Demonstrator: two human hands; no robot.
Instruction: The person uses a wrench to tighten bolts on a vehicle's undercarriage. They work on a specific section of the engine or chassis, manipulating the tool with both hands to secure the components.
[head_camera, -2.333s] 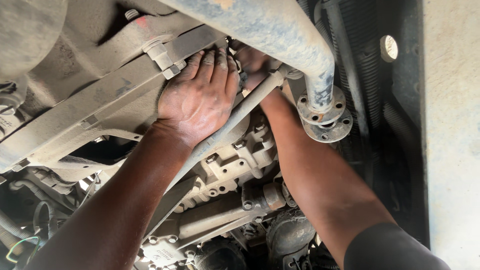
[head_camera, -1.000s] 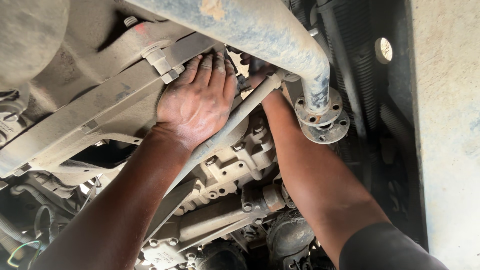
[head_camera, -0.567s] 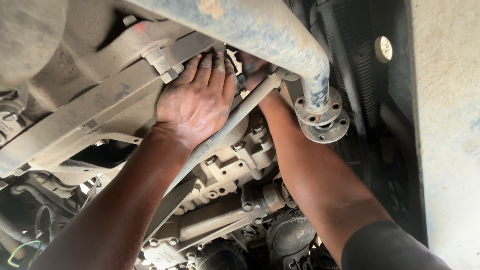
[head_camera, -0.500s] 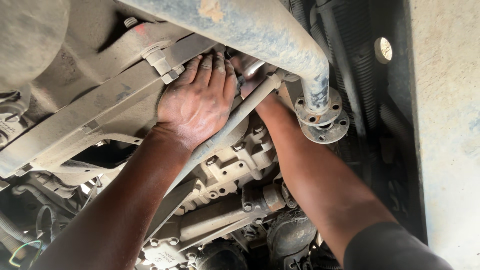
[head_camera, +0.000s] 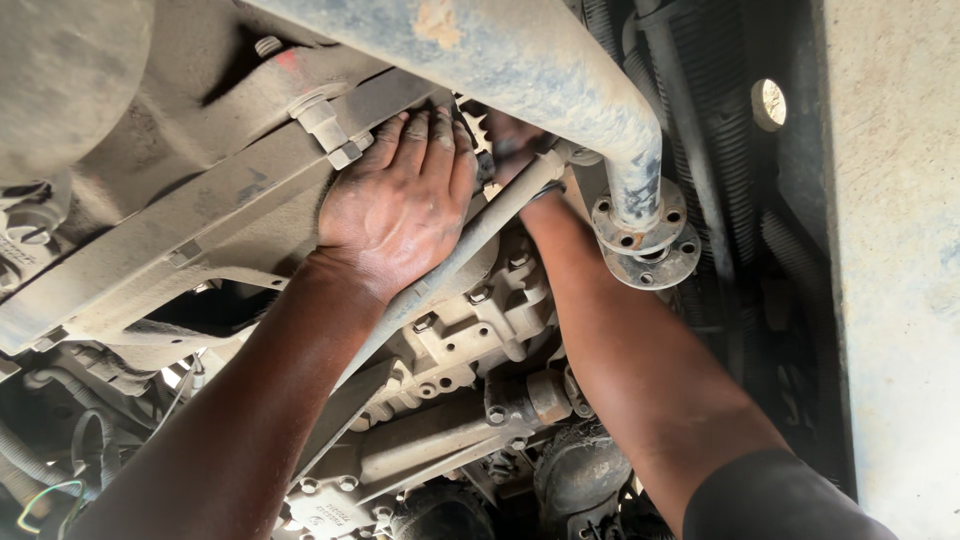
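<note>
Under a vehicle: left hand (head_camera: 400, 205) lies flat, fingers together and extended, pressed against the grimy crossmember (head_camera: 200, 250) beside a large bolt (head_camera: 330, 130), gripping nothing. Right hand (head_camera: 510, 135) reaches past the slanting rod (head_camera: 470, 245) into the gap just beyond the left fingertips, under the rusty pipe (head_camera: 560, 80) (mostly hidden, so its grip cannot be told). The pipe's flange (head_camera: 645, 240), near the right forearm, shows empty bolt holes; how far along the work in the gap stands I cannot judge.

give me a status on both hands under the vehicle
Left hand flat on the crossmember beside a bolt. Right hand mostly hidden behind the exhaust pipe. Long rod between the forearms.
</note>
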